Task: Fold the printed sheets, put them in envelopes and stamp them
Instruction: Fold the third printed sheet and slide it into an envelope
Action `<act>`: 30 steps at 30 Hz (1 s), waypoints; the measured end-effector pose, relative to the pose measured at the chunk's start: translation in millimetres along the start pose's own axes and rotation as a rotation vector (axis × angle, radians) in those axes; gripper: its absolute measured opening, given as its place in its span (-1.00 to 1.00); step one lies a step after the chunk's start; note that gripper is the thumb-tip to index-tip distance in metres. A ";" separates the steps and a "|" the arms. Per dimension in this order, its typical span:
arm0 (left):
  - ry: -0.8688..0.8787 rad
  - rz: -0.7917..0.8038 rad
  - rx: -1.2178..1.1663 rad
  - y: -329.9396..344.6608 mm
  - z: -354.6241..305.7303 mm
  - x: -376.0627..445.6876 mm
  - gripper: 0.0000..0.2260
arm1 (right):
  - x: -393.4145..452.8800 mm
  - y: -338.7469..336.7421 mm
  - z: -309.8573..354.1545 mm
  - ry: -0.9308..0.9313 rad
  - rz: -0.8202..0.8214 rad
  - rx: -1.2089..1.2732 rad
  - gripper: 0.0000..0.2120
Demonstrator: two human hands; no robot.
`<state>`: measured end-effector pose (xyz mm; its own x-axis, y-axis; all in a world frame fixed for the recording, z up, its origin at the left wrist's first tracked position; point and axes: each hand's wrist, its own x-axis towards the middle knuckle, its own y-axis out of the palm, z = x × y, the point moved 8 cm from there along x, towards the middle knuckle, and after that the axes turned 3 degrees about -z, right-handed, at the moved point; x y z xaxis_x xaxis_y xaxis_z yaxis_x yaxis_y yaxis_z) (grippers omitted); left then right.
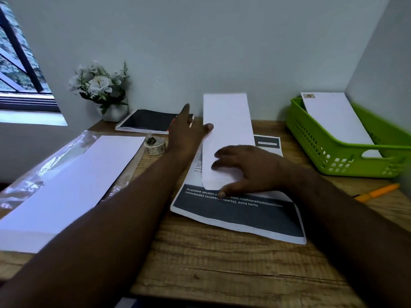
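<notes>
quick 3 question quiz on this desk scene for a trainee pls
1. True or false: the white envelope standing in the green plastic basket already bears a stamp.
2. What lies directly under the long white envelope that both hands touch? A) spiral notebook B) printed sheet C) orange pen
3. Fill in: the small roll of stamps sits just beside the ____ hand.

Key: 1 true. 2 B, the printed sheet with dark bands. 3 left; the left hand reaches past it, while the right hand presses the envelope.
</notes>
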<state>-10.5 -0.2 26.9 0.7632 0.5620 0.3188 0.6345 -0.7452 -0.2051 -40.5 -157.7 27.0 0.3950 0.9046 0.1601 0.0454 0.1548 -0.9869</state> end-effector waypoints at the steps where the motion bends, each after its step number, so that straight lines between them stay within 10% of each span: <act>1: 0.093 -0.022 0.158 -0.8 -6.8 -0.6 -0.39 | -1.6 11.5 -4.8 0.049 0.100 0.069 -0.32; 6: 0.210 0.277 0.357 16.0 -22.3 -14.8 -0.92 | -3.9 13.7 -21.4 0.160 0.053 0.313 -0.43; 20: -0.035 0.762 0.522 36.1 -25.3 -58.5 -0.92 | 7.1 -2.1 -29.3 0.118 -0.107 -0.005 -0.72; 30: -0.006 0.744 0.531 44.5 -19.3 -60.4 -0.90 | 3.3 3.3 -19.6 0.227 0.016 0.305 -0.92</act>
<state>-30.7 -74.1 16.4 0.9975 0.0058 -0.0709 -0.0499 -0.6537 -0.7551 -21.1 -162.0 23.9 0.5880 0.8023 0.1027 -0.2241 0.2836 -0.9324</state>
